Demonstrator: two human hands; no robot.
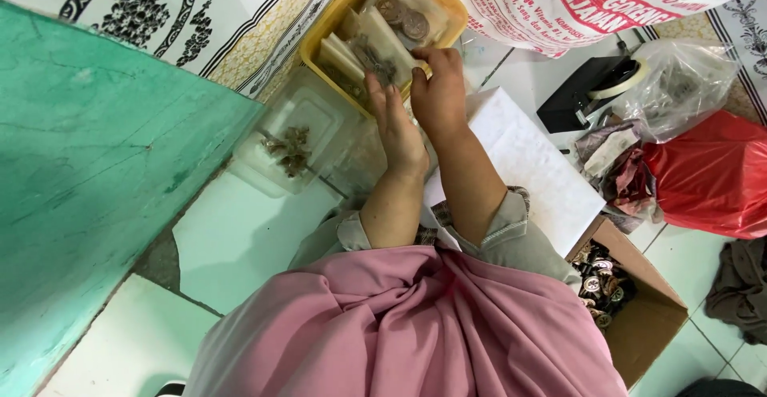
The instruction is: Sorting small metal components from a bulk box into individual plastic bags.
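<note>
A yellow tray [447, 1] holds several clear packets [383, 33] of small brown round pieces. My right hand [438, 85] is at the tray's near edge, its fingers curled on the end of one clear packet. My left hand [397, 121] lies beside it, edge-on, with straight fingertips touching the packets in the tray. Its thumb is hidden, so its grip is unclear. Both forearms reach out from grey cuffs and a pink garment [399, 325].
A clear plastic container [300, 137] with brown bits sits left of my hands. A white board [531, 165] lies under my right arm. A cardboard box [639, 317] of round pieces, a red bag [711, 173], a clear bag [679, 85] and a black tape dispenser [587, 89] are on the right. A green wall [96, 165] stands on the left.
</note>
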